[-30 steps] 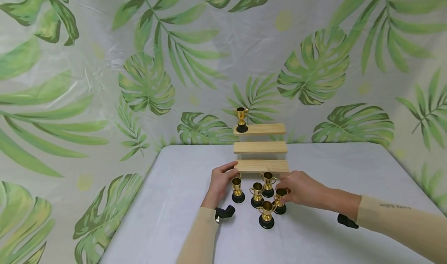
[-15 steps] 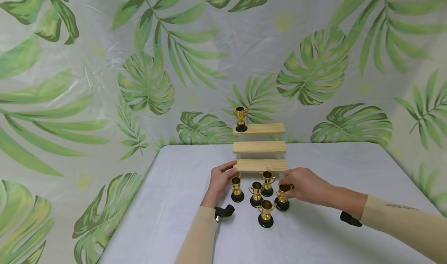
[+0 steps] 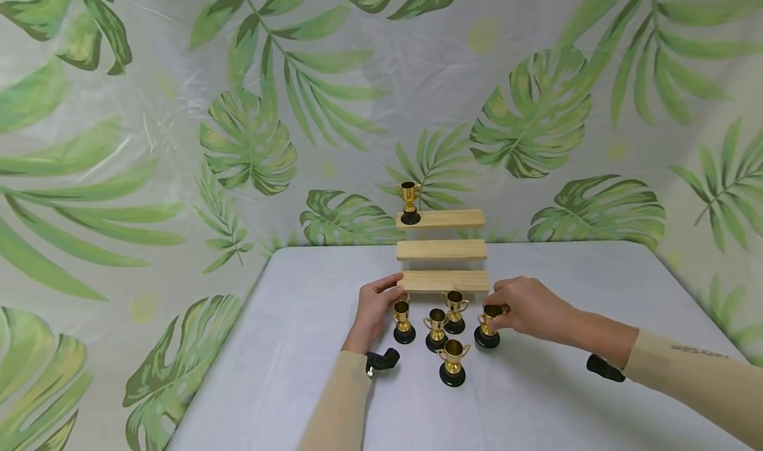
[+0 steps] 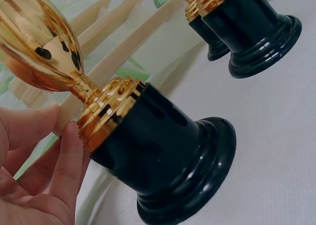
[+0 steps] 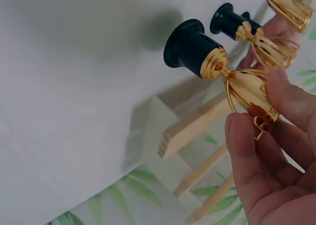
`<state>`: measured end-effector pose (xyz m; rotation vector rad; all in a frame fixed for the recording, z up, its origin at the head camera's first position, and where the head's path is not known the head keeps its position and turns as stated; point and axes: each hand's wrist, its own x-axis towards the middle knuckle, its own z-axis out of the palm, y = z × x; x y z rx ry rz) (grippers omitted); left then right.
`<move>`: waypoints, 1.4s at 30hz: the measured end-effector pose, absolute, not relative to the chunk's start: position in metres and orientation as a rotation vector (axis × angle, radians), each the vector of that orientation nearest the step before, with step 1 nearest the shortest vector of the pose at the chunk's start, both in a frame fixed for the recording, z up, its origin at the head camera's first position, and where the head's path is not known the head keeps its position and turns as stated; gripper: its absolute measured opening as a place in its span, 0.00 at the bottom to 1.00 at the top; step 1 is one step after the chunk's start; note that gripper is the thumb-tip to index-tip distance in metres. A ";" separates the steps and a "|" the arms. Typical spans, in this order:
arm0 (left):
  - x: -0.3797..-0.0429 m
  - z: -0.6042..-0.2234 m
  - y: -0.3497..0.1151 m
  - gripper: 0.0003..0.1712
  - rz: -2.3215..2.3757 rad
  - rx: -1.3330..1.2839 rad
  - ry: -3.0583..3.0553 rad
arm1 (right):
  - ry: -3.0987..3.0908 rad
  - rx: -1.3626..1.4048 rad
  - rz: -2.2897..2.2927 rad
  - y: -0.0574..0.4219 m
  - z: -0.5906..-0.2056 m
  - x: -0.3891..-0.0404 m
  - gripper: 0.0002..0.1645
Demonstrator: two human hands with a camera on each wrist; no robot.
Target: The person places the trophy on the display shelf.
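Note:
My right hand pinches a small gold trophy cup by its bowl and handle, thumb on one side and fingers on the other. Its black base hangs above the cloth, apart from a shadow in the right wrist view. At the lowest board of a three-tier wooden display stand, my left hand grips the left end between thumb and fingers. One trophy cup stands upright on the top board's left end. Close before the left hand stands another trophy cup.
Between the hands, more trophy cups stand upright on the white cloth: one near the stand, one in the middle and a front one. A leaf-printed curtain hangs behind the table.
The right hand has lifted its trophy cup and carried it rightward and up, away from the front cup. My left hand stays on the stand.

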<state>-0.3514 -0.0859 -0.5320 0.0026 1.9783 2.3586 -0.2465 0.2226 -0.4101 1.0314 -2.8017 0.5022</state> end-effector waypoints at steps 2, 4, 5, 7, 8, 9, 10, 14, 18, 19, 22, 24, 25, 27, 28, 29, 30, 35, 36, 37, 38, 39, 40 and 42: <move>-0.351 -0.531 -0.086 0.18 2.362 -0.001 1.976 | -2.798 1.012 0.488 0.224 -0.408 -0.247 0.20; -0.351 -0.531 -0.086 0.18 2.362 -0.003 1.978 | -2.798 0.996 0.484 0.225 -0.406 -0.247 0.21; -0.351 -0.531 -0.086 0.18 2.363 -0.009 1.974 | -2.797 0.988 0.481 0.226 -0.404 -0.247 0.21; -0.351 -0.531 -0.085 0.18 2.359 -0.018 1.973 | -2.794 0.977 0.482 0.227 -0.402 -0.247 0.21; -0.352 -0.531 -0.085 0.18 2.357 -0.022 1.973 | -2.790 0.976 0.481 0.228 -0.400 -0.248 0.21; -0.352 -0.531 -0.085 0.18 2.354 -0.024 1.974 | -2.786 0.973 0.480 0.229 -0.399 -0.248 0.21; -0.352 -0.531 -0.085 0.18 2.351 -0.026 1.975 | -2.780 0.972 0.476 0.230 -0.398 -0.249 0.20; -0.351 -0.530 -0.085 0.18 2.348 -0.024 1.980 | -2.755 0.965 0.457 0.231 -0.393 -0.251 0.18; -0.352 -0.531 -0.085 0.18 2.359 -0.021 1.974 | -2.756 0.931 0.454 0.232 -0.386 -0.254 0.17; -0.352 -0.531 -0.085 0.17 2.362 -0.021 1.973 | -2.755 0.923 0.455 0.232 -0.384 -0.254 0.18; -0.352 -0.531 -0.085 0.17 2.366 -0.021 1.972 | -2.741 0.892 0.464 0.233 -0.379 -0.256 0.19; -0.352 -0.531 -0.085 0.17 2.365 -0.019 1.973 | -2.729 0.875 0.459 0.233 -0.376 -0.258 0.19; -0.352 -0.531 -0.085 0.17 2.365 -0.015 1.975 | -2.723 0.870 0.453 0.234 -0.375 -0.258 0.19; -0.352 -0.531 -0.085 0.17 2.362 -0.010 1.978 | -2.716 0.853 0.441 0.234 -0.372 -0.260 0.18; -0.352 -0.531 -0.085 0.17 2.363 -0.008 1.980 | -2.716 0.844 0.436 0.234 -0.371 -0.260 0.19; -0.352 -0.531 -0.085 0.17 2.364 -0.005 1.979 | -2.715 0.833 0.438 0.235 -0.370 -0.261 0.19; -0.352 -0.531 -0.085 0.17 2.365 0.000 1.981 | -2.716 0.821 0.442 0.235 -0.368 -0.261 0.19; -0.351 -0.530 -0.085 0.18 2.370 0.002 1.976 | -2.734 0.753 0.490 0.234 -0.361 -0.265 0.22; -0.351 -0.530 -0.085 0.18 2.372 0.004 1.974 | -2.738 0.741 0.499 0.234 -0.360 -0.266 0.23; -0.351 -0.530 -0.086 0.18 2.375 0.006 1.968 | -2.738 0.731 0.511 0.233 -0.360 -0.268 0.23; -0.350 -0.527 -0.086 0.18 2.372 0.011 1.960 | -2.730 0.726 0.518 0.232 -0.359 -0.269 0.23; -0.350 -0.527 -0.086 0.18 2.374 0.010 1.955 | -2.724 0.721 0.529 0.232 -0.359 -0.270 0.23; -0.350 -0.527 -0.086 0.18 2.373 0.008 1.953 | -2.719 0.715 0.541 0.231 -0.358 -0.271 0.23; -0.350 -0.527 -0.086 0.18 2.373 0.007 1.953 | -2.702 0.711 0.551 0.230 -0.358 -0.274 0.22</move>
